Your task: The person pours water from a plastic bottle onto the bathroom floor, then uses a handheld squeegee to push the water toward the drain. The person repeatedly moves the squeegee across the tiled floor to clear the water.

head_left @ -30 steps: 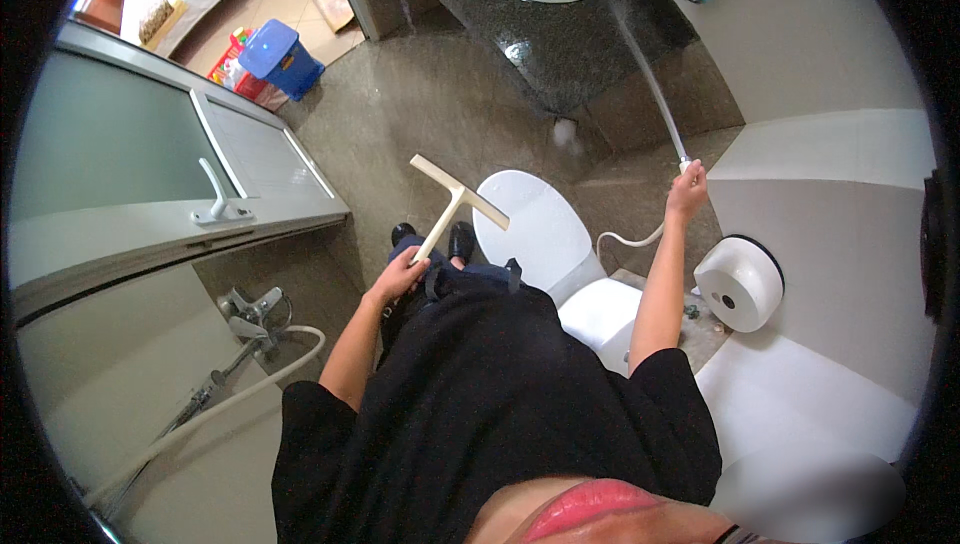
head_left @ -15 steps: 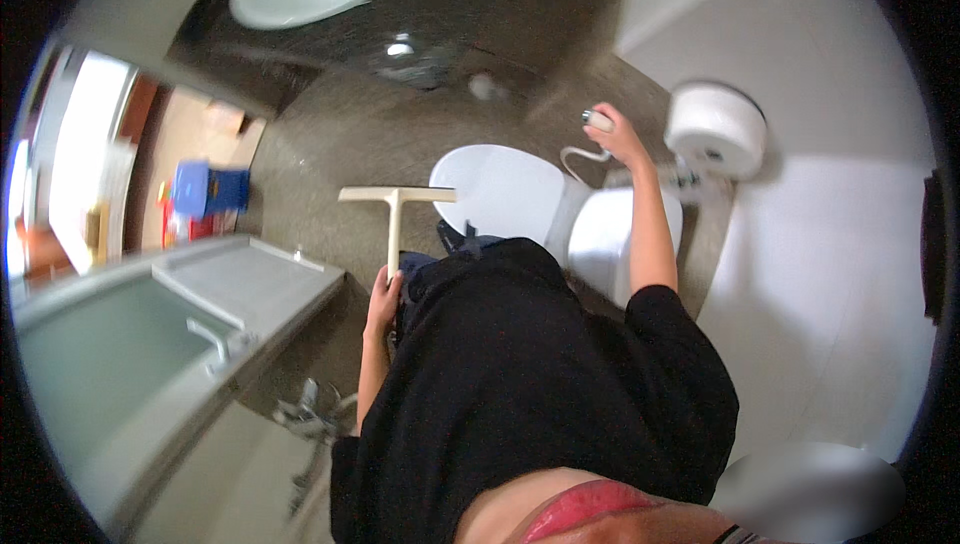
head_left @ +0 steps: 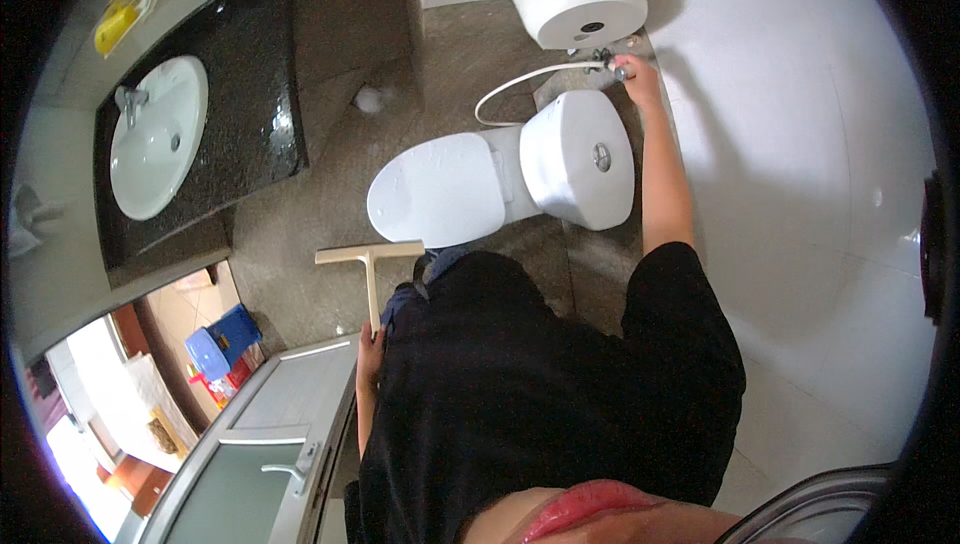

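My left hand grips the handle of a cream squeegee, its blade up and level, near the front of the white toilet. My right arm reaches out beyond the toilet tank. There my right hand is closed on a bidet sprayer, only part of which shows, beside the wall valve. The white sprayer hose loops down from there behind the toilet. The toilet lid is down, and a round flush button sits on the tank.
A white paper dispenser hangs on the wall above the valve. On the left a white sink is set in a wet black counter. A door stands ajar at lower left, with a blue bin past it.
My view has turned toward the right. My right hand has brought the sprayer over to the wall valve beneath the dispenser. My left hand still holds the squeegee.
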Demonstrator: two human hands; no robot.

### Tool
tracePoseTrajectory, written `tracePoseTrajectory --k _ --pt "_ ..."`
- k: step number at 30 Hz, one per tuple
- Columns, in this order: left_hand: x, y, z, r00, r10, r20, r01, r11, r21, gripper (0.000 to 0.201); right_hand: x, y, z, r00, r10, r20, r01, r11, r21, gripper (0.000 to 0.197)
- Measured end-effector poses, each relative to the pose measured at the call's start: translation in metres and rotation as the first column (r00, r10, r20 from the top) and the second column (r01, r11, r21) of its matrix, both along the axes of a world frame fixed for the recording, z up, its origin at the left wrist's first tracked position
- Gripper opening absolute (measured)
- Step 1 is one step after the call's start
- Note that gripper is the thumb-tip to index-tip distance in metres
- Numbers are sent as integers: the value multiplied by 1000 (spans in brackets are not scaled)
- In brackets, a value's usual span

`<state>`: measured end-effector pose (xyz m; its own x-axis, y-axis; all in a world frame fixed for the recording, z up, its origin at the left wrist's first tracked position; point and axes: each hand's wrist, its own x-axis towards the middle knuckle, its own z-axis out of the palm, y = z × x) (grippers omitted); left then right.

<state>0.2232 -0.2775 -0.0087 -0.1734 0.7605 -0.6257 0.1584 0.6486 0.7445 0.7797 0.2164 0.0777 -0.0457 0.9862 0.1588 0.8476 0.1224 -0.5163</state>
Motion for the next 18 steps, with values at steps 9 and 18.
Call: tracePoseTrajectory --k 9,18 --pt "-3 -19 28 995 94 -42 -100 981 -167 32 79 59 7 969 -212 128 193 971 144 21" --pt "-1 1 64 985 142 -96 -161 959 -235 33 72 79 30 970 -143 194 116 983 146 20"
